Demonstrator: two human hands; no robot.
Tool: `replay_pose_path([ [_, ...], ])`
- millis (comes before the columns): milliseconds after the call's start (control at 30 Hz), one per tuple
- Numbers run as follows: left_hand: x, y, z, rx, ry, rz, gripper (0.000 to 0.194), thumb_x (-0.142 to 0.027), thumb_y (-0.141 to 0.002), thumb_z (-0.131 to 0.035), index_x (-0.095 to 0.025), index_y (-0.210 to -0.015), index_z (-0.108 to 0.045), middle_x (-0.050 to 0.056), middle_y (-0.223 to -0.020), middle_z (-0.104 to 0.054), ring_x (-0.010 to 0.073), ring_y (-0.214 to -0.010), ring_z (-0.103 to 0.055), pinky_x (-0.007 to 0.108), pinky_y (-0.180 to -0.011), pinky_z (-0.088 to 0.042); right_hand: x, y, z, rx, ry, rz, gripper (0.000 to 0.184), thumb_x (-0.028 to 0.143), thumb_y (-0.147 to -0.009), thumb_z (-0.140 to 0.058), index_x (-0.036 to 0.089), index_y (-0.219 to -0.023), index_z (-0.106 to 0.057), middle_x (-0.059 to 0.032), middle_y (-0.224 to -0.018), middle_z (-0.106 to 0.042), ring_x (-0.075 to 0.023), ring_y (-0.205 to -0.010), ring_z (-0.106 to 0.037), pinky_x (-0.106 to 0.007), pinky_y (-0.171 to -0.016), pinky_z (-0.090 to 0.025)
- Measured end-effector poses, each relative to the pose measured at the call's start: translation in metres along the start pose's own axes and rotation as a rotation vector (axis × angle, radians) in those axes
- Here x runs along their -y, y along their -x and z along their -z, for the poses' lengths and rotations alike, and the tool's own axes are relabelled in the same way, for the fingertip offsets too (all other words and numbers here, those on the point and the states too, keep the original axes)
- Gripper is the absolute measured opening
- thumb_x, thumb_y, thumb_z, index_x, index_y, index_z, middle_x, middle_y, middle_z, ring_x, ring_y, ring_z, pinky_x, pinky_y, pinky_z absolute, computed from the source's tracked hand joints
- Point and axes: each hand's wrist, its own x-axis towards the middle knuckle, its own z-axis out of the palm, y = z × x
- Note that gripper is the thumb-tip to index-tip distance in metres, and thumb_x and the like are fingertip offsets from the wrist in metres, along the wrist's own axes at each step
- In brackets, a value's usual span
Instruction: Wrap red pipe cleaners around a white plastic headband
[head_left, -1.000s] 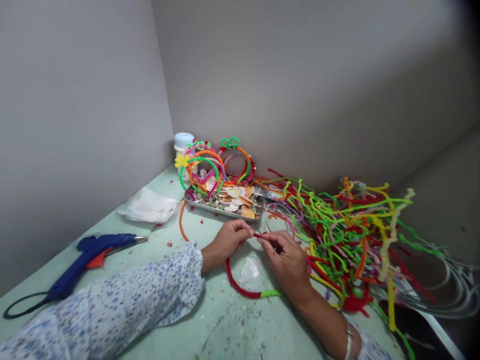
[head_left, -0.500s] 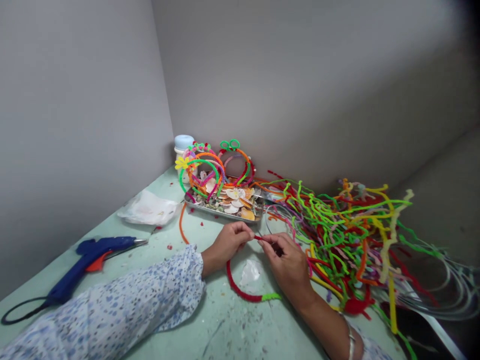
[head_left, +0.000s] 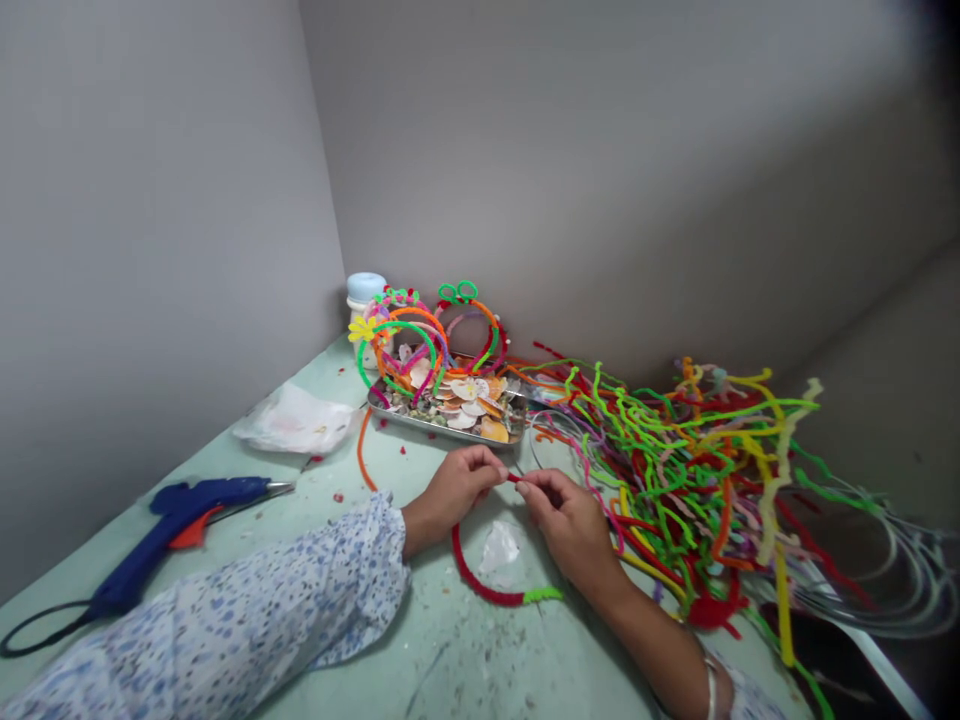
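Between my two hands is a short stretch of red pipe cleaner [head_left: 514, 478]. My left hand [head_left: 463, 485] pinches its left end, fingertips pressed together. From the right, my right hand [head_left: 568, 520] pinches the same piece with thumb and forefinger, the other fingers curled. Below them on the table lies a curved red band [head_left: 491, 596] wrapped in pipe cleaner, with a light green tip; its upper end passes behind my left hand. A small clear plastic piece [head_left: 501, 550] lies inside the curve.
Behind my hands, a metal tray [head_left: 450, 432] holds shells, with pipe-cleaner headbands [head_left: 411, 340] on it and a blue-lidded jar [head_left: 366, 290] beside. A tangled pile of pipe cleaners [head_left: 660, 460] spreads right. Left are a blue glue gun [head_left: 161, 535] and a plastic bag [head_left: 296, 420].
My right hand has shifted very slightly, its fingers a little more curled on the red pipe cleaner. My left hand keeps its pinch. Objects on the table have stayed put.
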Motion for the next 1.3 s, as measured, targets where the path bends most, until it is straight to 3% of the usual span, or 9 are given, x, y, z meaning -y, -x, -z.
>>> replay_pose_path([
  [233, -0.002, 0.001, 0.000, 0.004, -0.004, 0.008, 0.018, -0.032, -0.072, -0.063, -0.015, -0.071, -0.055, -0.007, -0.046, -0.040, 0.0055, -0.041, -0.030, 0.021, -0.042, -0.020, 0.012, -0.002, 0.004, 0.050, -0.163, -0.180, 0.029, 0.046, -0.074, -0.063, 0.017, -0.077, -0.065, 0.0035, -0.047, -0.053, -0.0126, -0.044, -0.046, -0.024, -0.045, -0.034],
  [500, -0.005, 0.002, -0.001, -0.006, -0.019, 0.002, 0.018, -0.031, -0.071, -0.063, -0.015, -0.069, -0.056, -0.007, -0.046, -0.042, 0.0057, -0.042, -0.032, 0.020, -0.043, -0.021, 0.013, 0.001, 0.004, 0.010, -0.125, -0.134, 0.030, 0.047, -0.075, -0.061, 0.018, -0.077, -0.067, 0.0031, -0.049, -0.054, -0.0142, -0.047, -0.047, -0.025, -0.047, -0.034],
  [733, -0.005, 0.003, 0.000, 0.001, -0.024, 0.007, 0.018, -0.031, -0.071, -0.063, -0.015, -0.070, -0.055, -0.007, -0.046, -0.042, 0.0055, -0.041, -0.031, 0.020, -0.043, -0.021, 0.013, 0.000, 0.005, 0.065, -0.139, -0.162, 0.031, 0.047, -0.078, -0.060, 0.018, -0.071, -0.063, 0.0045, -0.045, -0.050, -0.0119, -0.043, -0.042, -0.024, -0.045, -0.030],
  [1000, -0.005, 0.002, -0.001, 0.011, -0.015, 0.013, 0.018, -0.031, -0.071, -0.063, -0.016, -0.069, -0.055, -0.007, -0.047, -0.041, 0.0058, -0.042, -0.031, 0.021, -0.044, -0.020, 0.001, -0.002, 0.001, 0.157, -0.411, -0.265, 0.034, 0.049, -0.077, -0.061, 0.017, -0.066, -0.056, 0.0057, -0.045, -0.047, -0.0083, -0.041, -0.038, -0.022, -0.043, -0.026],
  [1300, -0.003, 0.002, 0.000, 0.038, -0.025, -0.017, 0.014, -0.028, -0.072, -0.061, -0.015, -0.071, -0.055, -0.006, -0.050, -0.042, 0.0064, -0.044, -0.033, 0.021, -0.044, -0.022, 0.004, -0.004, 0.004, 0.229, -0.641, -0.400, 0.030, 0.041, -0.071, -0.069, 0.015, -0.065, -0.054, 0.0065, -0.054, -0.044, -0.0044, -0.040, -0.035, -0.020, -0.039, -0.018],
])
